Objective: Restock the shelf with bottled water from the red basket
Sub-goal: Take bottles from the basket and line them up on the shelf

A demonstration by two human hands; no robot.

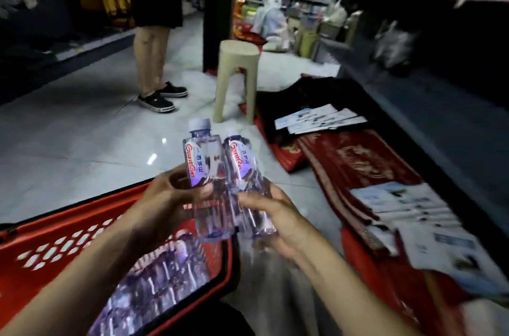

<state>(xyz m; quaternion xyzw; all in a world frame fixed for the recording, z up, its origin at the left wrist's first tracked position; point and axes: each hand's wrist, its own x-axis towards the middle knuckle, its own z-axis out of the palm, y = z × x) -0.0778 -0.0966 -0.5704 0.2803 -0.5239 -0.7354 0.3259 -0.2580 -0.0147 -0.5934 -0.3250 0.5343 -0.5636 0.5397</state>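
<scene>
I hold two clear water bottles upright above the red basket's right end. My left hand [168, 198] grips the left bottle [203, 162] by its middle. My right hand [275, 217] grips the right bottle [242, 167] lower down. The two bottles touch side by side. The red basket [55, 236] sits on the floor at the lower left, with several more bottles [154, 280] lying inside it. A dark shelf [429, 104] runs along the right side, its low board bare where visible.
A beige plastic stool [237, 74] stands on the tiled floor ahead. Red mats with leaflets [358, 164] lie along the shelf base. A person's legs in dark shoes [154, 60] stand at the upper left. More shelving fills the back.
</scene>
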